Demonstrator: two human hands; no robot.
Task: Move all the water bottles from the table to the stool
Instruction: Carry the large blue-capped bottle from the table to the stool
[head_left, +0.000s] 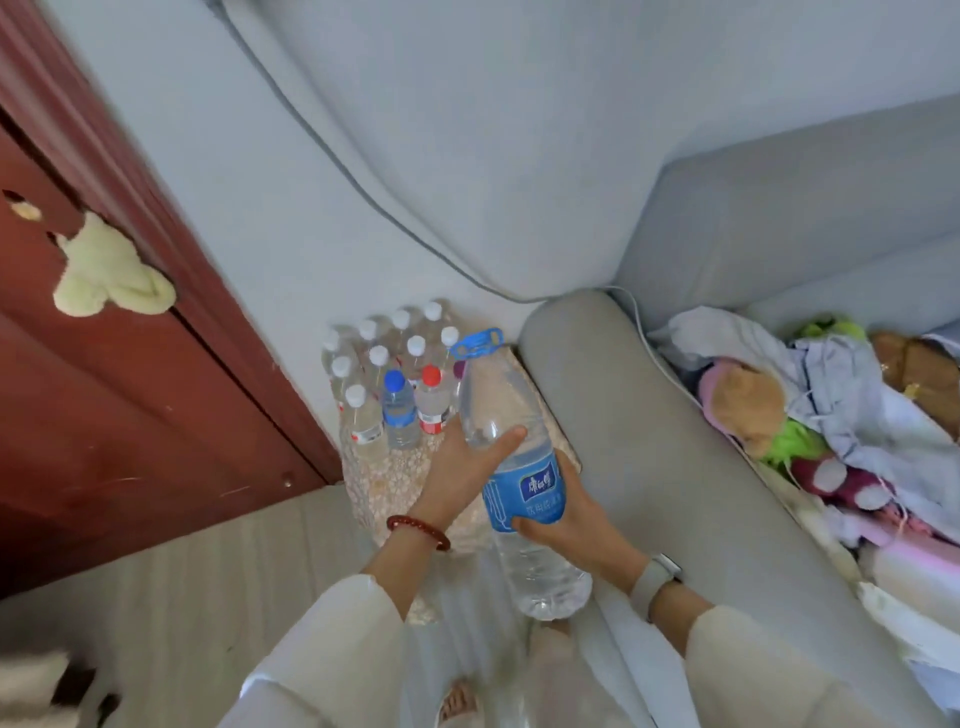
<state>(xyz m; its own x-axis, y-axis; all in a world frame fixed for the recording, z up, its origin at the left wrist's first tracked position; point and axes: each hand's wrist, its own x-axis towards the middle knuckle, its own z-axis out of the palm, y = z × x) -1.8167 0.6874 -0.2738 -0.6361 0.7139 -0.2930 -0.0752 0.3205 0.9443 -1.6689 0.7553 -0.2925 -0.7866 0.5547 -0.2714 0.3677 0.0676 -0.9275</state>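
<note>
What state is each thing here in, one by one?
Large bottle: tilted, held off the stool, cap on.
Left hand: gripping the bottle's upper body.
Right hand: gripping its label.
Small bottles: upright, capped, clustered on the stool.
Stool: near side bare.
Door: shut.

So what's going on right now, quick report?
Both hands, left and right, shut on large bottle. Held tilted above stool. Small bottles crowd far end; near side free.

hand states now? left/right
Left hand: closed on the large clear plastic bottle with blue label.
Right hand: closed on the same bottle.
</note>
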